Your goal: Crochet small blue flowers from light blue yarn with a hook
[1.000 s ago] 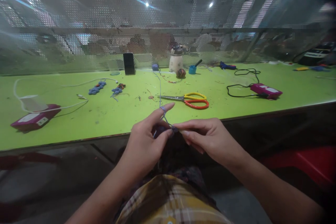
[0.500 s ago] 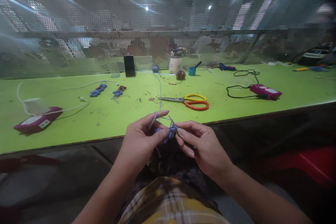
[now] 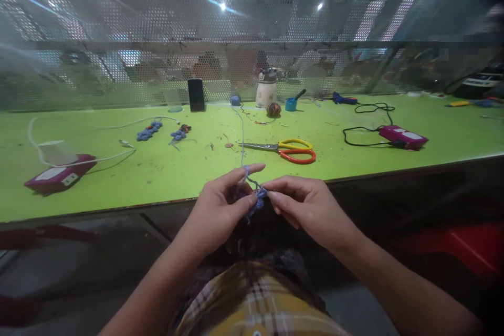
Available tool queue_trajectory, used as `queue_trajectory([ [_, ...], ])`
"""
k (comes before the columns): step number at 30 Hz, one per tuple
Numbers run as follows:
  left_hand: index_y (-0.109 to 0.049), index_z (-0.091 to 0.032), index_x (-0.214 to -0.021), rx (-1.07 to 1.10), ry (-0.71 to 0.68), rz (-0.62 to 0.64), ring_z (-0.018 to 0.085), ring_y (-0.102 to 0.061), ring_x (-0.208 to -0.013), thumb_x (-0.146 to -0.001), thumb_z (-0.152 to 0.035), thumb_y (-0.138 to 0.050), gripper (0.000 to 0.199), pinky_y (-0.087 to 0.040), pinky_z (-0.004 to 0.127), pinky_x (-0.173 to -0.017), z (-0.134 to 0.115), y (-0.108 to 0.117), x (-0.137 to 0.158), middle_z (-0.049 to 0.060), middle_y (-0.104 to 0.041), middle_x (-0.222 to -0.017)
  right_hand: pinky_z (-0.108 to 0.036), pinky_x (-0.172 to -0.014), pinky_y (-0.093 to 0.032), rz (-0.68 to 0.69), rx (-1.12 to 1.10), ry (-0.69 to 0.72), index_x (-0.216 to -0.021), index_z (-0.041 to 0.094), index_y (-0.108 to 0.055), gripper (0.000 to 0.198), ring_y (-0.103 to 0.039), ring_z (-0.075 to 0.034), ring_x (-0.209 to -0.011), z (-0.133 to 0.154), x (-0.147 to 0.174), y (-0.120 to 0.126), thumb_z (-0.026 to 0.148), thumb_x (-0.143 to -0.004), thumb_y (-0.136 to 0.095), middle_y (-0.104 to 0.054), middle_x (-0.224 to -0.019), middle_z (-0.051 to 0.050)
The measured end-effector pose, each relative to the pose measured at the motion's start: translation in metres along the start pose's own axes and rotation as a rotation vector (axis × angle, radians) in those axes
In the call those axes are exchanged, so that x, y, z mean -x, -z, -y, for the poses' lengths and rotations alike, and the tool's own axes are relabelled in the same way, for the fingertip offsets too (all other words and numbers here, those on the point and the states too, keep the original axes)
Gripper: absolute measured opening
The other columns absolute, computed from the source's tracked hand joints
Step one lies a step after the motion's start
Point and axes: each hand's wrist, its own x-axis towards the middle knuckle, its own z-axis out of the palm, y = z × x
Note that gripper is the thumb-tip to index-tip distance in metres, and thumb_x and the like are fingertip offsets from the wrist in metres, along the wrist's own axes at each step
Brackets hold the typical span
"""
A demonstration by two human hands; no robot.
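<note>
A small piece of blue-purple crochet (image 3: 260,198) is pinched between the thumb and fingers of my left hand (image 3: 225,205), just in front of the table edge. Yarn (image 3: 243,142) loops over my raised left index finger and runs back across the table toward a blue-purple yarn ball (image 3: 235,100). My right hand (image 3: 311,205) is closed in a pinch at the right side of the crochet, on a thin crochet hook mostly hidden by fingers and yarn. Scissors (image 3: 297,151) with yellow and red handles lie beyond my hands, blades pointing left.
Finished-looking blue crochet pieces (image 3: 149,130) lie left on the green table (image 3: 189,173). Two magenta power boxes (image 3: 403,137) with cables sit at either side. A phone (image 3: 196,95), a bottle (image 3: 266,89), a dark multicolour yarn ball (image 3: 273,110) and a blue cup (image 3: 291,104) stand before a perforated screen.
The yarn loop between my left index finger and the crochet has narrowed, and the hook tip that stuck up is now hard to see. The whole view has shifted slightly.
</note>
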Motion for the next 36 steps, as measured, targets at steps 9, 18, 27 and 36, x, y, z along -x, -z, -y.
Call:
queue_trajectory([
  [9, -0.042, -0.024, -0.147, -0.067, -0.049, -0.001, 0.014, -0.050, -0.071, -0.083, -0.015, -0.064, 0.068, -0.040, 0.027, -0.068, 0.001, -0.002, -0.002, -0.001, -0.056, -0.079, -0.027, -0.075, -0.048, 0.042, 0.266, 0.151, -0.091, 0.017, -0.077, 0.019, -0.064, -0.016, -0.081, 0.009, 0.007, 0.010, 0.013, -0.083, -0.060, -0.070, -0.078, -0.002],
  [18, -0.059, -0.016, -0.131, 0.201, -0.017, -0.159, 0.012, -0.055, -0.071, -0.075, -0.017, -0.075, 0.058, -0.044, 0.024, -0.071, 0.009, -0.013, -0.001, -0.002, -0.059, -0.074, -0.019, -0.037, -0.025, -0.158, -0.100, -0.031, -0.102, 0.014, -0.074, 0.027, -0.037, -0.005, -0.039, -0.008, 0.009, -0.009, 0.031, -0.082, -0.067, -0.053, -0.056, 0.005],
  [27, -0.048, -0.028, -0.144, -0.158, -0.178, -0.104, 0.013, -0.052, -0.074, -0.085, -0.014, -0.062, 0.062, -0.043, 0.025, -0.074, 0.013, -0.012, 0.006, -0.003, -0.056, -0.077, -0.029, -0.081, -0.050, -0.031, 0.358, 0.188, -0.090, 0.017, -0.080, 0.027, -0.068, -0.018, -0.086, 0.004, 0.006, 0.007, 0.007, -0.078, -0.058, -0.074, -0.083, -0.004],
  [36, -0.058, -0.015, -0.132, 0.452, 0.130, -0.058, 0.009, -0.054, -0.061, -0.068, -0.013, -0.080, 0.068, -0.044, 0.020, -0.062, 0.013, -0.010, -0.005, -0.003, -0.061, -0.068, -0.018, -0.036, -0.028, -0.159, -0.096, 0.068, -0.096, 0.017, -0.076, 0.018, -0.040, -0.005, -0.038, -0.013, 0.010, -0.005, 0.027, -0.082, -0.069, -0.056, -0.055, 0.004],
])
